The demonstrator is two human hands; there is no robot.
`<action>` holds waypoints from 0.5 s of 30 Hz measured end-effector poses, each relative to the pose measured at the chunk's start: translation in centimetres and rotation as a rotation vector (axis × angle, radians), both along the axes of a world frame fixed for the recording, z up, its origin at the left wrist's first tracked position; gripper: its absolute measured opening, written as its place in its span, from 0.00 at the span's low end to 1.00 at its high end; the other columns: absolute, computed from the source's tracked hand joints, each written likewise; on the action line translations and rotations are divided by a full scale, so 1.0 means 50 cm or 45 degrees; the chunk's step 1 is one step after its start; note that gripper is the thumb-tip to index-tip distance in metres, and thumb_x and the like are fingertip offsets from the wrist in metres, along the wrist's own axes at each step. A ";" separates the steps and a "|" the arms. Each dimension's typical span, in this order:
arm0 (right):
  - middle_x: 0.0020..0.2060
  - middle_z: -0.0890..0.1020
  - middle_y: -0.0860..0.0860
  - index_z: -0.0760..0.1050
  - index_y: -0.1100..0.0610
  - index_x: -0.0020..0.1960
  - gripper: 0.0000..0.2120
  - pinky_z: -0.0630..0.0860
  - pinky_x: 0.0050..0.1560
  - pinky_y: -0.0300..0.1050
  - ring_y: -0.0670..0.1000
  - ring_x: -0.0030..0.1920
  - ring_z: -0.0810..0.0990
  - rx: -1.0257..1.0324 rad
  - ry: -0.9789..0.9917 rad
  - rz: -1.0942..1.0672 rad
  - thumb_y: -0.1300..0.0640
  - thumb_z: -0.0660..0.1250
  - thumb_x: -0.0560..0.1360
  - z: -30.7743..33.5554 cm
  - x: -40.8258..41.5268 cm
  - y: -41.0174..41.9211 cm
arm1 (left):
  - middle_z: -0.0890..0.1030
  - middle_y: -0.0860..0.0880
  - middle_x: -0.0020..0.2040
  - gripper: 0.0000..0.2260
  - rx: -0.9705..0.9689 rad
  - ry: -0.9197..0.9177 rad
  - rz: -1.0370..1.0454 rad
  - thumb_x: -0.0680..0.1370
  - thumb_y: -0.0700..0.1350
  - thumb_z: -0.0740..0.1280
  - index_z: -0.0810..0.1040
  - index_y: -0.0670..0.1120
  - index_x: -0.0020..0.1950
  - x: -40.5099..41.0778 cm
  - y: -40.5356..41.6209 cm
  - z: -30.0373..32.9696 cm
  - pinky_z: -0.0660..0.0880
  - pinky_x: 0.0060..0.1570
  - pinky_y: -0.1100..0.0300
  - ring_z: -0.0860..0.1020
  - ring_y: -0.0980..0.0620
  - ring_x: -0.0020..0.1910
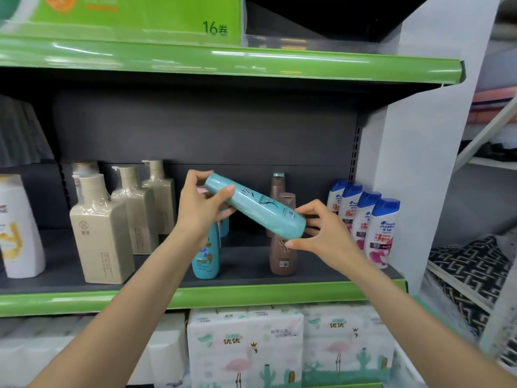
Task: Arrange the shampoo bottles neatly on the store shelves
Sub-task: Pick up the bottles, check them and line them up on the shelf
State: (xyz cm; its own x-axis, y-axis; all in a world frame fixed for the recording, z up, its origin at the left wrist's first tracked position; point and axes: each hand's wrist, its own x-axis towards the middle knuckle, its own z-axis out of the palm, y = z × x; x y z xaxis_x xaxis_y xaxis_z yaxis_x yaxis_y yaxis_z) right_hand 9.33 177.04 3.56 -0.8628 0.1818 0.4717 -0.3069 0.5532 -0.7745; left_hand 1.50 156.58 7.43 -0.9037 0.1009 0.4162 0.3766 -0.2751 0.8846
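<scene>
Two hands hold one teal shampoo bottle (254,210) in the air in front of the middle shelf (195,296), tilted steeply, one end up at the left and the other down at the right. It has no support but your grip, so any slackening at either end could drop it onto the bottles standing below.

Going left to right, the beige pump bottles (102,228) stand well clear. The teal bottle on the shelf (206,256) sits right under your left wrist, so a low swing of that forearm could knock it over. The two brown bottles (283,247) stand just behind and below the lower end of the held bottle; bring that end down carelessly and you could topple the near one. The row of blue-capped Head & Shoulders bottles (372,228) is close to your right hand, and an elbow drifting right could domino them.

Your left hand (201,208) is raised, thumb and fingers curled round the upper end. Your right hand (321,233) reaches in from the right, with thumb below and fingertips pinching the lower end. Both forearms stretch forward over the shelf lip.
</scene>
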 end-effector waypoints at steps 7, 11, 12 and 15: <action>0.64 0.69 0.44 0.69 0.48 0.66 0.24 0.67 0.64 0.41 0.42 0.63 0.67 0.288 0.098 -0.094 0.56 0.71 0.72 0.027 -0.036 0.037 | 0.77 0.55 0.46 0.14 -0.690 0.519 0.253 0.75 0.41 0.69 0.71 0.52 0.56 -0.022 0.023 0.009 0.77 0.43 0.62 0.78 0.57 0.47; 0.65 0.71 0.49 0.70 0.49 0.66 0.22 0.69 0.64 0.45 0.48 0.64 0.70 0.369 0.058 -0.141 0.56 0.69 0.74 0.039 -0.079 0.053 | 0.75 0.53 0.47 0.14 -0.871 0.580 0.200 0.76 0.38 0.68 0.70 0.47 0.59 -0.057 0.046 0.018 0.78 0.45 0.58 0.78 0.54 0.45; 0.65 0.71 0.49 0.70 0.48 0.66 0.21 0.69 0.62 0.43 0.48 0.64 0.71 0.369 0.048 -0.134 0.56 0.68 0.74 0.043 -0.090 0.056 | 0.75 0.50 0.50 0.14 -0.937 0.604 0.196 0.76 0.39 0.68 0.70 0.48 0.59 -0.071 0.054 0.022 0.77 0.47 0.57 0.79 0.50 0.46; 0.61 0.74 0.49 0.73 0.48 0.64 0.19 0.70 0.58 0.42 0.47 0.59 0.74 0.312 0.034 -0.088 0.57 0.69 0.74 0.049 -0.114 0.061 | 0.71 0.44 0.53 0.14 -1.117 0.642 0.168 0.75 0.40 0.68 0.70 0.49 0.59 -0.120 0.079 0.028 0.75 0.52 0.56 0.77 0.45 0.48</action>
